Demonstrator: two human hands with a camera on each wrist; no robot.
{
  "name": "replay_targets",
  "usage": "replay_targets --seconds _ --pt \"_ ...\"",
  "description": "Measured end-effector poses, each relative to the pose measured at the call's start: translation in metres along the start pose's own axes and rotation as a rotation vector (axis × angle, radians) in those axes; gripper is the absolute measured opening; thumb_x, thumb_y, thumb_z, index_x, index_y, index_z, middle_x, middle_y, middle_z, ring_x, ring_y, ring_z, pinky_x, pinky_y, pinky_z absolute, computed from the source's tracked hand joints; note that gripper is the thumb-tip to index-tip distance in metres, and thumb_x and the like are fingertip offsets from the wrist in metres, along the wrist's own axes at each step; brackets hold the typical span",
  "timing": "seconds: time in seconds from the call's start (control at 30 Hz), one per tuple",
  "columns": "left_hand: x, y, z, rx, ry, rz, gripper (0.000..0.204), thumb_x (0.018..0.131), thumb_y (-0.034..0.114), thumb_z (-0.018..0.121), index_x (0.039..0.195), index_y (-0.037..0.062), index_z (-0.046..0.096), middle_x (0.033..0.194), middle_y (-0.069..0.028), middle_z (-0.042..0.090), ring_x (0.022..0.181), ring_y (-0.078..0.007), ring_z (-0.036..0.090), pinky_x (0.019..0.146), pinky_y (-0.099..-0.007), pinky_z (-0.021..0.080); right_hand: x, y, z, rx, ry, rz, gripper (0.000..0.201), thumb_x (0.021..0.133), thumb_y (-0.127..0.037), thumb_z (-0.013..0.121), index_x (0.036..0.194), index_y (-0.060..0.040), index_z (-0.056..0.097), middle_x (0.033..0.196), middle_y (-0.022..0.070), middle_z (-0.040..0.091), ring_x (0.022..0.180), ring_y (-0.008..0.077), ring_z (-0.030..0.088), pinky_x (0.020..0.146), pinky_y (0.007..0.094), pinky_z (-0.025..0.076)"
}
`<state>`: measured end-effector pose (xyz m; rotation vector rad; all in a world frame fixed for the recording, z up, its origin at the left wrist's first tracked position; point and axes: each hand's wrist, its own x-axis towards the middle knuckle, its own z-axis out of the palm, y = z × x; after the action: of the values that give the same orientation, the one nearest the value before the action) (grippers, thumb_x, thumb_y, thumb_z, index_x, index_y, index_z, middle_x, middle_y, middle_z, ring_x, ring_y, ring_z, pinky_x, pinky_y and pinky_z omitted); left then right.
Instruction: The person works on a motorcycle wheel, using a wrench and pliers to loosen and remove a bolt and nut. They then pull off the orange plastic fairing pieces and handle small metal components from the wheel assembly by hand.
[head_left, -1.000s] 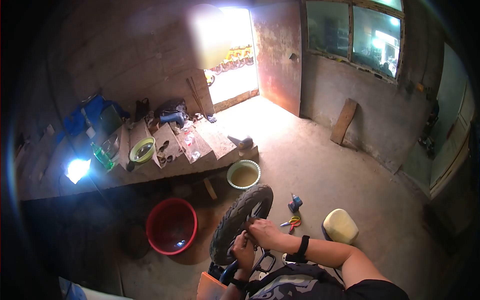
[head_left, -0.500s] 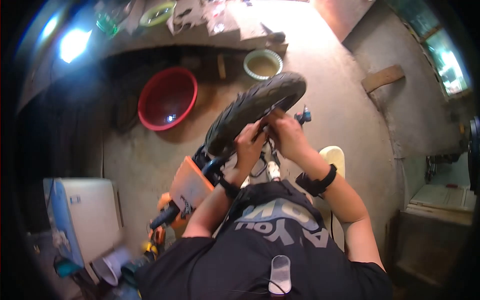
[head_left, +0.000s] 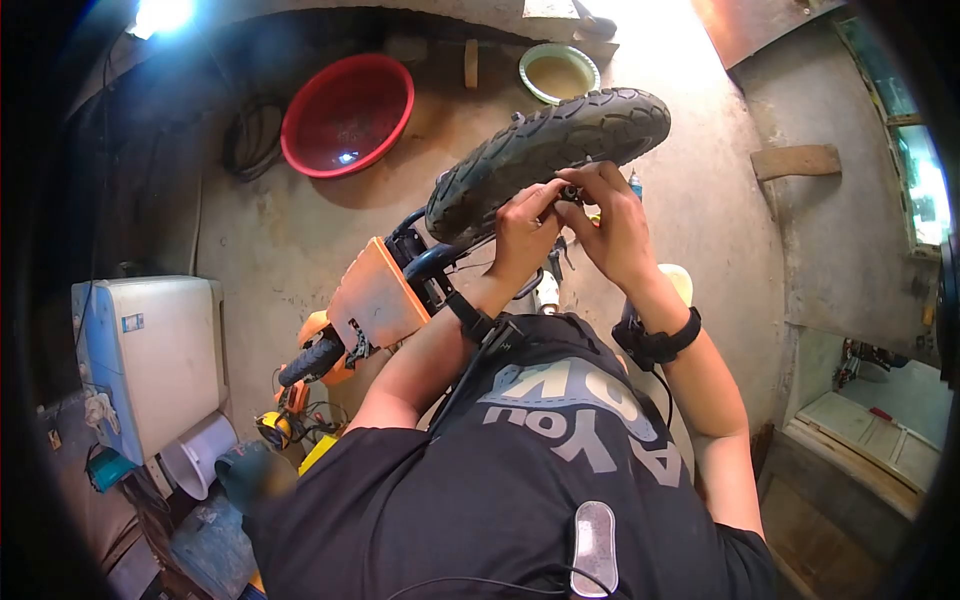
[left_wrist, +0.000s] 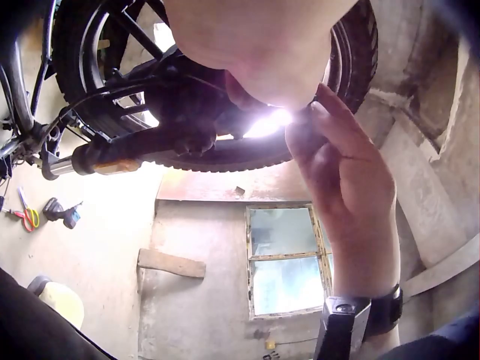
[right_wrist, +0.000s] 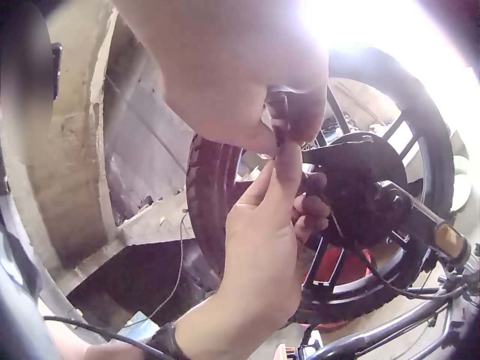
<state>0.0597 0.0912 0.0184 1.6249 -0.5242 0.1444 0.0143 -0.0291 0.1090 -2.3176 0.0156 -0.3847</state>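
Observation:
A treaded black tyre (head_left: 545, 150) on a spoked wheel stands in front of the person, part of a bike with an orange panel (head_left: 375, 300). Close to the wheel's near side, the left hand (head_left: 525, 235) and right hand (head_left: 615, 225) meet fingertip to fingertip. Between them is a small dark part (head_left: 570, 194), pinched by thumb and fingers from both sides. In the right wrist view the part (right_wrist: 279, 105) looks short and rounded, mostly covered by fingers; I cannot tell its kind. The hub (right_wrist: 367, 169) and fork lie just beyond the hands.
A red basin (head_left: 350, 115) and a pale bowl of murky water (head_left: 560, 75) sit on the floor past the wheel. Scissors (left_wrist: 30, 217) and a cordless drill (left_wrist: 64, 213) lie on the floor. A white cabinet-like box (head_left: 165, 345) stands at left, a board (head_left: 797, 162) against the wall.
The head view has tilted down, bringing the shirt and the floor at left into sight. Both hands stay together by the wheel, and the small dark part now shows between the fingertips.

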Motion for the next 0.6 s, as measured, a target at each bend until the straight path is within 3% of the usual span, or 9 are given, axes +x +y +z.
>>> replay_targets --seconds 0.13,0.2,0.33,0.4,0.5,0.57,0.6 --pt "0.001 -0.004 0.0 0.043 0.015 0.041 0.034 0.079 -0.004 0.066 0.112 0.0017 0.071 0.084 -0.0125 0.068 0.066 -0.0231 0.069 0.06 -0.0326 0.054 0.001 0.007 0.004 -0.023 -0.032 0.042 0.024 0.086 -0.004 0.066 0.11 -0.002 0.071 0.095 0.0163 0.061 0.091 0.0367 0.063 0.08 0.0413 0.051" --pt "0.0 -0.006 0.0 0.053 0.021 0.061 0.034 0.079 -0.005 0.066 0.112 0.0021 0.071 0.084 -0.0123 0.068 0.066 -0.0228 0.069 0.06 -0.0328 0.054 0.002 0.005 0.005 -0.002 0.054 -0.049 0.022 0.088 -0.006 0.066 0.109 -0.0012 0.071 0.097 0.0166 0.063 0.09 0.0362 0.064 0.08 0.0399 0.051" --pt "0.005 0.008 -0.003 0.027 -0.016 -0.004 0.03 0.081 0.004 0.073 0.112 0.004 0.072 0.083 -0.0112 0.068 0.067 -0.0209 0.068 0.06 -0.0329 0.052 -0.001 0.007 0.001 0.081 0.168 -0.045 0.022 0.089 -0.005 0.065 0.11 -0.0005 0.07 0.1 0.0154 0.066 0.088 0.0313 0.067 0.079 0.037 0.053" --pt "0.005 0.009 -0.004 0.023 -0.044 -0.037 0.03 0.082 0.007 0.075 0.112 0.0047 0.072 0.082 -0.0109 0.068 0.067 -0.0203 0.067 0.061 -0.0326 0.052 -0.007 0.021 0.001 0.386 0.173 0.269 0.025 0.089 -0.002 0.062 0.113 -0.0002 0.069 0.101 0.0143 0.067 0.086 0.0245 0.069 0.078 0.0344 0.054" --pt "0.008 0.006 -0.001 0.036 -0.093 -0.056 0.03 0.083 0.011 0.078 0.112 0.0055 0.072 0.082 -0.0104 0.068 0.068 -0.0194 0.067 0.062 -0.031 0.051 -0.02 0.033 0.0 0.247 0.14 0.201 0.032 0.087 0.001 0.058 0.117 -0.0006 0.069 0.101 0.014 0.067 0.084 0.0213 0.069 0.077 0.0327 0.055" --pt "0.009 0.007 -0.001 0.001 -0.083 -0.017 0.035 0.082 0.008 0.079 0.115 0.0045 0.072 0.076 -0.0086 0.061 0.065 -0.0126 0.055 0.061 -0.0275 0.046 -0.022 0.035 0.001 0.254 0.108 0.223 0.038 0.086 -0.001 0.058 0.123 -0.0023 0.067 0.101 0.0141 0.067 0.085 0.0218 0.068 0.077 0.0329 0.054" --pt "0.008 0.009 -0.003 0.003 -0.088 -0.02 0.035 0.082 0.008 0.079 0.115 0.0045 0.072 0.076 -0.0086 0.061 0.065 -0.0126 0.055 0.061 -0.0275 0.046 -0.024 0.041 0.004 0.22 0.078 0.202 0.04 0.087 -0.002 0.058 0.125 -0.0033 0.066 0.101 0.014 0.067 0.086 0.0213 0.067 0.078 0.0326 0.053"
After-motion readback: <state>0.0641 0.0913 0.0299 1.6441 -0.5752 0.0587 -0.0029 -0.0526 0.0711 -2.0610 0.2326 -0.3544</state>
